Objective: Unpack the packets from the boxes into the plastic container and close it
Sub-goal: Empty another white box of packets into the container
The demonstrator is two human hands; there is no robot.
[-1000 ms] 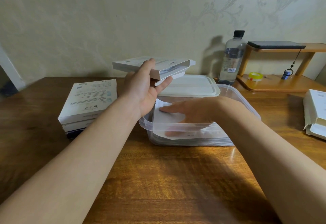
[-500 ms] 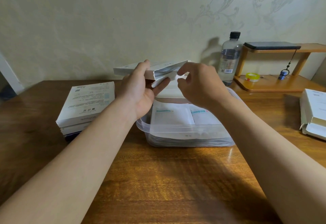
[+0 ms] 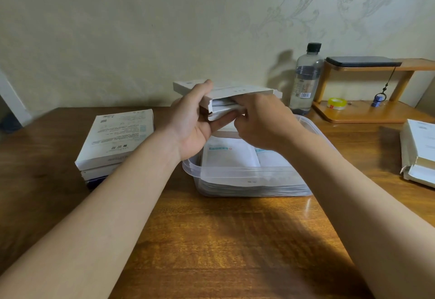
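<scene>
Wooden counter: clear plastic container sat open-topped at its centre, flat packets lying inside. Above the container's far half, left hand gripped an open box, thumb under, fingers over the top. Right hand had its fingers curled on the boxed packets sticking out of the box's open side. Stack of boxes sat near the left edge, more boxes at the right edge. Water bottle and wooden shelf stood along the far edge.
</scene>
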